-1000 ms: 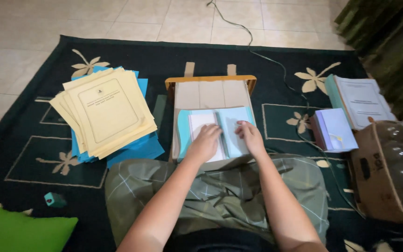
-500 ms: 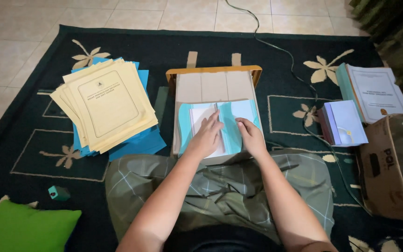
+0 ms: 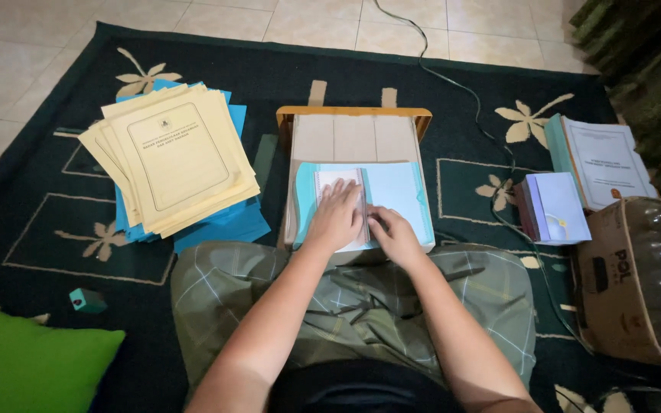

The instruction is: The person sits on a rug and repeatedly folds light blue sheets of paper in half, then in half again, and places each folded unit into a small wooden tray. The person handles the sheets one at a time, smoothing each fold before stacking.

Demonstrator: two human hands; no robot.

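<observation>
Spiral-bound white booklet (image 3: 340, 200), lying on a light blue folder (image 3: 399, 200) atop a small wooden desk (image 3: 355, 115) that stands mid-rug, directly ahead of the seated person's knees.

Left hand (image 3: 336, 218): flat, palm down, pressing the booklet's page, apparently to keep it from shifting; grasps nothing. Right hand (image 3: 395, 235): fingertips curled at the booklet's lower right edge, near the spine; whether it pinches a page cannot be told.

Cream folders (image 3: 174, 157): fanned stack over blue sheets (image 3: 223, 226), toward the rug's left edge, within the left arm's reach. Thick report (image 3: 602, 162), pale cover with teal spine, near the far right corner; lavender stack (image 3: 554, 206) just beside it, toward the desk. Cardboard box of plastic bottles (image 3: 636, 275): at the right edge. Green cushion (image 3: 32, 367) and small teal object (image 3: 86, 300): near left corner. Cable (image 3: 453, 84): crosses the rug behind the desk.

Open room: bare rug (image 3: 63, 229) between desk and right-hand stacks; desk's far half uncovered.
</observation>
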